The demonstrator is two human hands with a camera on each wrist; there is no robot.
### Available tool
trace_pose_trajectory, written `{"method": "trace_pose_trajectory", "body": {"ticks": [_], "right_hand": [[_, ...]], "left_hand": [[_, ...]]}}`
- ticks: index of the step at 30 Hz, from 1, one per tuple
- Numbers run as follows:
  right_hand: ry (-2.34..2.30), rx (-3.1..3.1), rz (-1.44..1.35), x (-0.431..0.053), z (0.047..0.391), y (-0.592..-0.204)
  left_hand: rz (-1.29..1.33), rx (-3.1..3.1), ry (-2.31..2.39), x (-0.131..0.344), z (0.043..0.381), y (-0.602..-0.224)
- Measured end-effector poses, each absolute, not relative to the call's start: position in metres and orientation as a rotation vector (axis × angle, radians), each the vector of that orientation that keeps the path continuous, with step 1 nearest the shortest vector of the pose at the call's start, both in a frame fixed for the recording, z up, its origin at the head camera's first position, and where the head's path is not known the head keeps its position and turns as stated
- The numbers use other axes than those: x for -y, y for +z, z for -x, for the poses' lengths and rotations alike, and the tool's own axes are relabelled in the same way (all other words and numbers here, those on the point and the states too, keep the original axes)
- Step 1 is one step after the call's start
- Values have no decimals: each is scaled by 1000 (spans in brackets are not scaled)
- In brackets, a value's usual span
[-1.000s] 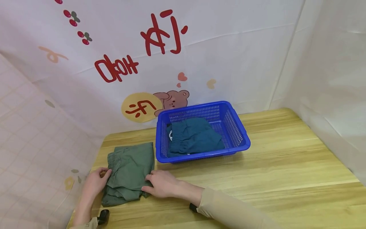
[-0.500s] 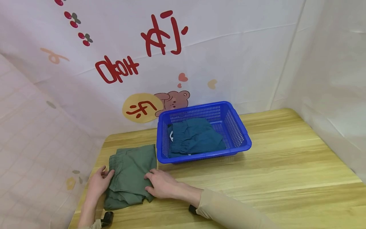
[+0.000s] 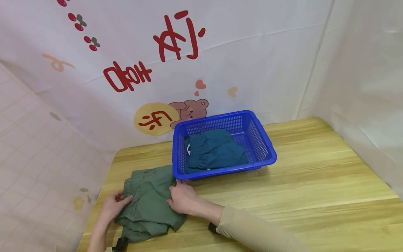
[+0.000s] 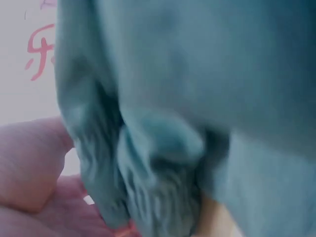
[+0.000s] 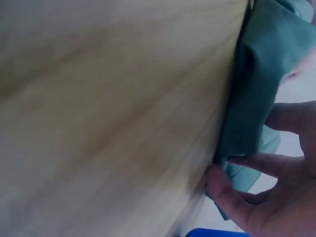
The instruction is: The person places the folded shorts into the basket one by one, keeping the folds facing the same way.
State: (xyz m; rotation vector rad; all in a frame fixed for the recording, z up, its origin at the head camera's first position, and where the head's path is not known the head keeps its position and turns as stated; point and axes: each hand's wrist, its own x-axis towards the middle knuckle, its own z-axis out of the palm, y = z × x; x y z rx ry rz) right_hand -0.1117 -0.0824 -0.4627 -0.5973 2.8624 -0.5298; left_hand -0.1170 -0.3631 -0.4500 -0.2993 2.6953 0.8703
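Folded green pants [image 3: 154, 199] with a gathered elastic waistband lie at the left of the table, their far right corner meeting the basket's near left corner in the head view. My left hand [image 3: 116, 206] pinches the waistband side, thumb on top and fingers beneath. Up close in the left wrist view, the gathered fabric [image 4: 163, 197] sags beside the palm. On the opposite side my right hand [image 3: 183, 198] grips the garment's edge. The right wrist view has its fingers [image 5: 227, 192] tucked at the lower edge of the green cloth [image 5: 252, 108], low over the wood.
A blue plastic basket [image 3: 221, 172] stands at the middle back. Inside it, toward the left, lies a folded teal garment [image 3: 217, 148] with an elastic waist, over something dark with a white mark. White printed curtains [image 3: 264, 63] enclose the wooden table [image 3: 308, 182].
The green pants have shifted right and toward me, nearer the basket's corner. My left hand moved along with them, and my right hand has gone from resting at their edge to gripping it.
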Motion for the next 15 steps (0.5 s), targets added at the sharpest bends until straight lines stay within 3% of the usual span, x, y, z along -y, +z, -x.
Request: {"method": "trace_pose_trajectory", "body": {"ticks": [5, 12, 15], "right_hand": [[-595, -2852, 581, 81, 111, -461], [-1157, -2649, 341, 74, 115, -464], [-1125, -2638, 349, 71, 116, -464]], "left_hand": [[351, -2714, 901, 353, 113, -447], [363, -2679, 953, 346, 106, -446], [332, -2630, 950, 344, 104, -447]]}}
